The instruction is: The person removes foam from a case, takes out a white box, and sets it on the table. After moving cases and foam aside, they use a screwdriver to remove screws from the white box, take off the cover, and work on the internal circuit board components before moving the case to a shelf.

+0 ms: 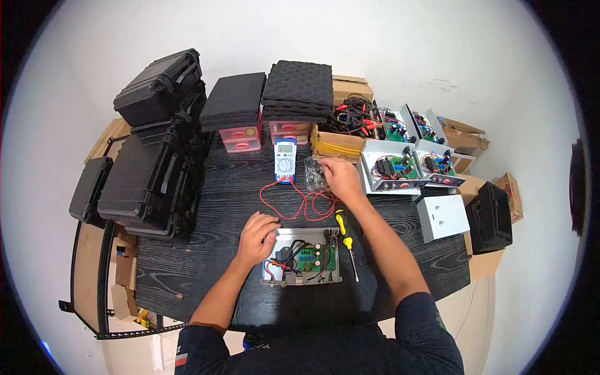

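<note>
My left hand (257, 236) lies at the left rear corner of an open metal enclosure (332, 250), fingers stretched out and holding nothing. Inside the enclosure are a green circuit board (309, 257) and black and red wires. My right hand (340, 179) reaches over a clear plastic container of small metal parts (314, 177). Its fingers are curled and pressed together at the container; whatever is between them is hidden. Just left of that container stands a blue-and-white multimeter (285, 164) with red test leads (307, 209). A yellow-and-black screwdriver (347, 240) lies right of the enclosure.
Black hard cases (140, 181) are stacked on the left. Foam sheets (297, 90) top red drawer boxes (240, 139) at the back. A cardboard box (337, 144) holds cables. Several open units with boards (394, 165) and a white box (442, 217) stand on the right.
</note>
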Action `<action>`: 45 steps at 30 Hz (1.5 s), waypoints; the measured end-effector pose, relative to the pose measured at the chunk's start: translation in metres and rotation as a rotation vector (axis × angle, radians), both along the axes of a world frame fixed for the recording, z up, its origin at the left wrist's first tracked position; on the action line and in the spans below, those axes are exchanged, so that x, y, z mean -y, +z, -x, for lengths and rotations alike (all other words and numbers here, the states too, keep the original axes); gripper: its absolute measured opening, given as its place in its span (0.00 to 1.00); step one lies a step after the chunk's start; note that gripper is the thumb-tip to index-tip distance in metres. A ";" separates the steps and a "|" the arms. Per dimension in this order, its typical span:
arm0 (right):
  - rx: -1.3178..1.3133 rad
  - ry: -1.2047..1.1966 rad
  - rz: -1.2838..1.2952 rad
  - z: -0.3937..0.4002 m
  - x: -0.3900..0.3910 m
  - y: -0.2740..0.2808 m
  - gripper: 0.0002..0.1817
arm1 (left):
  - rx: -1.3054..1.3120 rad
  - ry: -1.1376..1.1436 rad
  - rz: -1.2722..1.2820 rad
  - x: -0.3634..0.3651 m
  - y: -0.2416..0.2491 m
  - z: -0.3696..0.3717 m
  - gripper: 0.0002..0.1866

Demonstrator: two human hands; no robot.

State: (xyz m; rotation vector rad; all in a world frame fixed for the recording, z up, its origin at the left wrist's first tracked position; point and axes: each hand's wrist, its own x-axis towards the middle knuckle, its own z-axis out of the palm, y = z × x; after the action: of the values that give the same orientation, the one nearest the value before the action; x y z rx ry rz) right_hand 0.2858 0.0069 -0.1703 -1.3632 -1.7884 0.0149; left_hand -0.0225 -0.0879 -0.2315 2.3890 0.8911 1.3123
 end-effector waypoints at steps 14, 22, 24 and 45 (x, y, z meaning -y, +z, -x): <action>0.075 -0.028 0.206 0.002 0.001 -0.003 0.22 | -0.587 -0.175 0.368 0.038 0.087 0.014 0.21; -0.036 0.424 0.202 0.038 0.080 0.013 0.18 | -0.598 -0.172 0.455 0.038 0.054 0.007 0.23; -0.037 0.482 0.158 0.047 0.097 0.008 0.18 | -0.560 -0.190 0.436 0.036 0.055 0.005 0.23; 0.381 0.638 0.466 0.086 0.123 0.008 0.08 | -0.753 0.122 0.096 0.047 0.075 -0.001 0.26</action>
State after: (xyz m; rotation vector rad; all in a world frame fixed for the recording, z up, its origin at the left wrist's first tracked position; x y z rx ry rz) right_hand 0.1997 -0.1157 -0.1624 -1.0789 -2.6005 0.5790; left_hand -0.0214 -0.1346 -0.1567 2.8037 1.2548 0.3429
